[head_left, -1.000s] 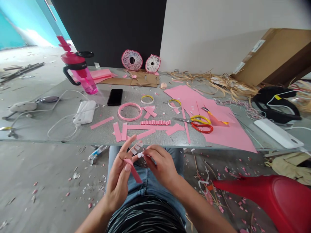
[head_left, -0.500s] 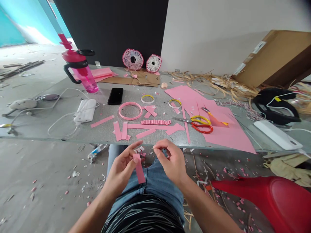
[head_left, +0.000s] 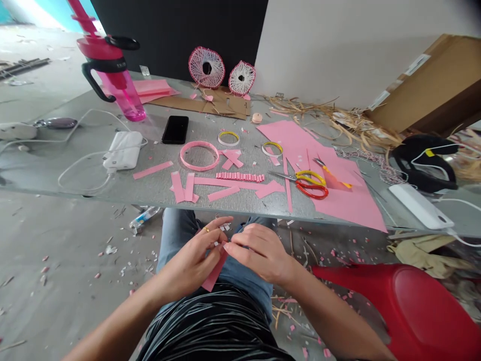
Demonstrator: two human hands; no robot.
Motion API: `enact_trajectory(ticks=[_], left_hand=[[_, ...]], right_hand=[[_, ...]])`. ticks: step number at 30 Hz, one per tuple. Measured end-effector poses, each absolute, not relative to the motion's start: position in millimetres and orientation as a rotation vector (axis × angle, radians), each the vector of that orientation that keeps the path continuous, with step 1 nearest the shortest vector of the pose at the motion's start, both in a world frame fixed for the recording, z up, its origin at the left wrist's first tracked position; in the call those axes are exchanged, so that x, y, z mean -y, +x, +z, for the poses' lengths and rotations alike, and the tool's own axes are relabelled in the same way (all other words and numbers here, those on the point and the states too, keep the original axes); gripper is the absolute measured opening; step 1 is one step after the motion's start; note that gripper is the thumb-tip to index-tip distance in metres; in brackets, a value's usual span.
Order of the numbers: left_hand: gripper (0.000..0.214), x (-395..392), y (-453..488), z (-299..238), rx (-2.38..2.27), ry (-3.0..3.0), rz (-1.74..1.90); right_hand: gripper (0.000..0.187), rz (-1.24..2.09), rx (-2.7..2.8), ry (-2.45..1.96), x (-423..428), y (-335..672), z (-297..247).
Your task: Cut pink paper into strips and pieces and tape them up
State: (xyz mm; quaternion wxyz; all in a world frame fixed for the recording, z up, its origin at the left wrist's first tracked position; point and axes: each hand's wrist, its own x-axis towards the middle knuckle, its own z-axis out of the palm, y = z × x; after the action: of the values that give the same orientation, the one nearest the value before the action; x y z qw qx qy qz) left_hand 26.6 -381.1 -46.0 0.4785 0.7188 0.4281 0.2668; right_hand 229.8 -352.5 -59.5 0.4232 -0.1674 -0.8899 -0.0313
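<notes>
My left hand (head_left: 197,258) pinches a pink paper strip (head_left: 215,275) near its upper end, and the strip hangs down over my lap. My right hand (head_left: 261,253) is closed, its thumb and fingertips meeting the strip's top end beside the left fingers. Whatever sits between the right fingertips is too small and hidden to name. Ahead on the glass table lie a pleated pink paper strip (head_left: 240,177), a pink ring (head_left: 200,155), loose pink strips (head_left: 223,193) and scissors (head_left: 300,181) with red and yellow handles.
Two tape rolls (head_left: 228,138) and a black phone (head_left: 175,130) lie further back. A pink bottle (head_left: 120,85) and a white charger (head_left: 123,150) stand left. Right are pink paper sheets (head_left: 353,195), a white power bank (head_left: 421,206) and a red stool (head_left: 424,301).
My right hand has come left and met the top of the pink paper strip. The left hand has turned, and the strip now slants down to the left. The view has tilted down.
</notes>
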Motion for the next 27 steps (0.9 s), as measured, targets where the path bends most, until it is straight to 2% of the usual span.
enact_trajectory(ticks=[16,27], left_hand=[[0.023,387,25,-32,-1.035,1.867,0.468],[0.021,386,25,-28,-1.027,1.906,0.418]], right_hand=[[0.02,-0.262,2.349,-0.337,364,236,-49],[0.016,-0.233,2.38,-0.306,366,238,-48]])
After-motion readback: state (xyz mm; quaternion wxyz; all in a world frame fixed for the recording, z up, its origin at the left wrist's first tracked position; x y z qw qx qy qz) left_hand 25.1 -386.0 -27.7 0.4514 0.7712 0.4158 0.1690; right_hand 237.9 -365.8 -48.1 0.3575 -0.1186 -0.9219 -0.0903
